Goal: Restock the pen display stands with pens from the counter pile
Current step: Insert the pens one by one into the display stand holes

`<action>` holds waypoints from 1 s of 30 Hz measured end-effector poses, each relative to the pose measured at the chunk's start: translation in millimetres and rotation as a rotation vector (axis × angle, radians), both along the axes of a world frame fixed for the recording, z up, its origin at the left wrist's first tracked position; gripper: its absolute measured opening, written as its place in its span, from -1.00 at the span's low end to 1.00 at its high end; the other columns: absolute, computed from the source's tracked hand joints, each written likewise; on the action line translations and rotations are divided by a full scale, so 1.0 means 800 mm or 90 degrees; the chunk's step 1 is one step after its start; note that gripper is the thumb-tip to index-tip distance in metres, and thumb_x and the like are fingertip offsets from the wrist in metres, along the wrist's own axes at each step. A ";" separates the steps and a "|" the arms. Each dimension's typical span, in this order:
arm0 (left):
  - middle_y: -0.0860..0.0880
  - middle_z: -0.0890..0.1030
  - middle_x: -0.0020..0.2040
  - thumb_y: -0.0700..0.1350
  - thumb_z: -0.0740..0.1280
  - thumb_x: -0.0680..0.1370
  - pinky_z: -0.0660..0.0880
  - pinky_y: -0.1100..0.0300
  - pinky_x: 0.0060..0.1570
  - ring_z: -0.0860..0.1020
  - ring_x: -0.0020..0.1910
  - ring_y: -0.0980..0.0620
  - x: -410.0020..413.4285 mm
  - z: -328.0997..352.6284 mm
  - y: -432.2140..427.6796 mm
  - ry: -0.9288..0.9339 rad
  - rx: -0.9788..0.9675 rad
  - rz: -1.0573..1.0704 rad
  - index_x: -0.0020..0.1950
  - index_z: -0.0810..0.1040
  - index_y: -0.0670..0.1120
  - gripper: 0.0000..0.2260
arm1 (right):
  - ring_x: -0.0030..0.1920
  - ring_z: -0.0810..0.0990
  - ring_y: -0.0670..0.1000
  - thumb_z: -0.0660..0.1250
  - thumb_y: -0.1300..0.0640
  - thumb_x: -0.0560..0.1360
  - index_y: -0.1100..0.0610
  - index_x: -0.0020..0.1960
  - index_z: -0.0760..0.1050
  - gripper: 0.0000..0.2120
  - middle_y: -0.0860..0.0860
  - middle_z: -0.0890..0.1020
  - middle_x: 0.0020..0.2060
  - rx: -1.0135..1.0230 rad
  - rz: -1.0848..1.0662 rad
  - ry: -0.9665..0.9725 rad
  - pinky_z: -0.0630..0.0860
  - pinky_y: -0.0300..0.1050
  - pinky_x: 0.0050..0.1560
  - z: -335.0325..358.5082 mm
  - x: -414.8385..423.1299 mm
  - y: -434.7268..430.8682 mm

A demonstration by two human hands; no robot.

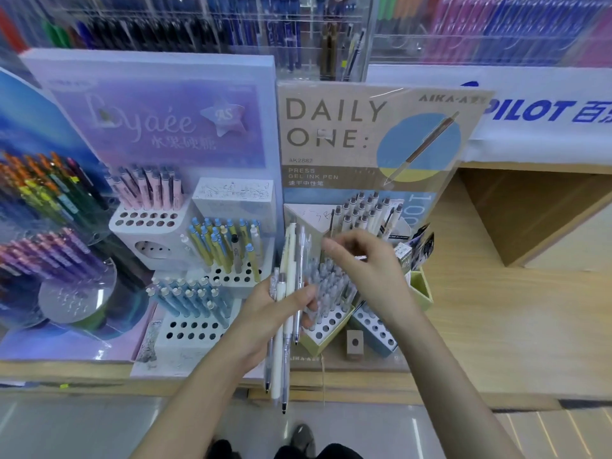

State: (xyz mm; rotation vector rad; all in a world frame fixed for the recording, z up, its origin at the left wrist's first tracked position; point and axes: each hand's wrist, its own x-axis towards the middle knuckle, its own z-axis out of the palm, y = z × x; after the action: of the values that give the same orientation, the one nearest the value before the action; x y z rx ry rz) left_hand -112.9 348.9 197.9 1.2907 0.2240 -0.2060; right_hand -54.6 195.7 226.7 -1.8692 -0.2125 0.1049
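Observation:
My left hand (265,309) grips a bundle of several white and clear pens (287,293) that stand almost upright, with their tips hanging below the counter edge. My right hand (361,260) hovers with curled fingers over the grey pens (331,279) in the front block of the "Daily One" stand (331,329). Its fingertips pinch a slim dark pen (331,221) that sticks up from them; motion blur hides the detail. Behind that hand, white pens (361,210) fill the stand's upper block.
The lilac stand (185,329) to the left holds pink, yellow and blue pens, and many of its holes are open. A round rack of coloured pens (49,226) stands at the far left. A small blue block (374,323) and green box (422,286) sit to the right, beside bare wooden counter (513,309).

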 end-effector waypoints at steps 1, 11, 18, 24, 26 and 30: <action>-0.09 0.57 -0.42 -0.07 0.48 0.28 0.44 0.26 -0.51 0.49 -0.52 0.03 -0.001 0.000 0.001 0.007 0.004 0.002 -0.14 0.53 -0.16 -0.73 | -0.31 0.45 -0.13 0.39 -0.01 0.47 0.17 -0.14 0.54 -0.76 -0.04 0.51 -0.33 0.015 0.055 0.067 0.39 -0.31 -0.23 -0.001 -0.005 0.012; -0.11 0.65 -0.31 0.11 0.45 0.26 0.41 0.27 -0.54 0.53 -0.49 0.04 -0.025 -0.021 0.032 0.050 0.014 0.067 -0.03 0.58 -0.15 -0.58 | -0.37 0.50 -0.09 0.43 0.13 0.45 0.23 -0.21 0.54 -0.82 0.04 0.55 -0.40 0.220 0.024 0.247 0.46 -0.26 -0.31 -0.027 -0.027 0.040; -0.10 0.69 -0.25 0.08 0.38 0.38 0.41 0.26 -0.52 0.48 -0.52 0.08 -0.040 -0.035 0.052 0.050 0.090 0.052 0.00 0.50 -0.16 -0.64 | -0.25 0.61 -0.05 0.37 0.26 0.49 0.29 0.01 0.55 -0.87 0.21 0.62 -0.25 0.210 -0.089 0.151 0.56 -0.22 -0.18 -0.011 -0.028 0.004; 0.00 0.55 -0.44 -0.01 0.36 0.51 0.39 0.29 -0.54 0.45 -0.54 0.10 -0.040 -0.050 0.044 0.067 0.078 0.090 -0.11 0.47 -0.10 -0.82 | -0.20 0.62 -0.02 0.32 0.37 0.50 0.10 0.03 0.54 -0.78 0.01 0.69 -0.18 0.068 -0.076 0.055 0.49 -0.26 -0.24 -0.009 -0.048 -0.025; 0.02 0.54 -0.45 0.03 0.39 0.45 0.40 0.30 -0.53 0.45 -0.54 0.10 -0.038 -0.049 0.040 0.070 0.071 0.092 -0.11 0.47 -0.09 -0.78 | -0.30 0.57 -0.05 0.33 0.30 0.52 0.08 0.05 0.54 -0.82 0.11 0.65 -0.18 -0.006 -0.102 0.029 0.42 -0.30 -0.33 -0.020 -0.055 -0.034; 0.04 0.52 -0.47 0.14 0.41 0.30 0.39 0.31 -0.54 0.44 -0.54 0.11 -0.034 -0.042 0.028 0.063 0.077 0.086 -0.12 0.49 -0.08 -0.65 | -0.35 0.51 -0.30 0.29 0.32 0.54 0.16 0.15 0.52 -0.78 0.08 0.64 -0.08 -0.088 -0.148 0.002 0.36 -0.46 -0.36 -0.056 -0.053 -0.040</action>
State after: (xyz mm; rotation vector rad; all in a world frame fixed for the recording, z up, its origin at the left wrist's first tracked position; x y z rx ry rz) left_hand -139.8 371.2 164.1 1.3811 0.4123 -0.1434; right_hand -97.0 163.7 182.1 -2.0179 0.0166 -0.0380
